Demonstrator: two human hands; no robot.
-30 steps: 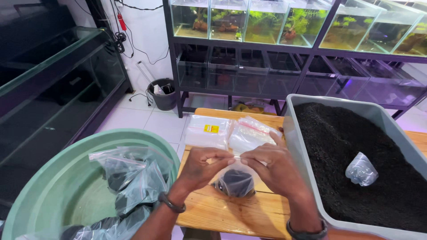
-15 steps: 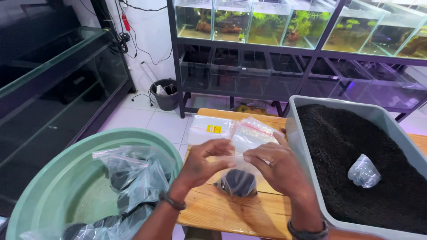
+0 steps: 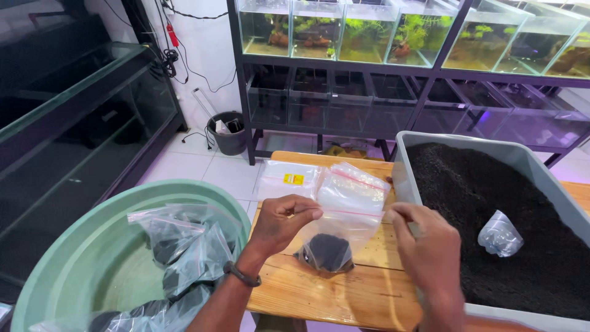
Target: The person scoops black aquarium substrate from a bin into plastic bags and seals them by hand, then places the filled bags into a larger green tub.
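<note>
Right hand [image 3: 430, 246] has been pulled off the zip bag [image 3: 341, 224], fingers loosely curled, empty. Bag with dark soil is pinched at its seal by left hand [image 3: 286, 221] over the desk [image 3: 332, 295].

Right hand [image 3: 427, 246] now off the zip bag [image 3: 335, 230], left hand [image 3: 283, 221] alone pinching its top.
</note>
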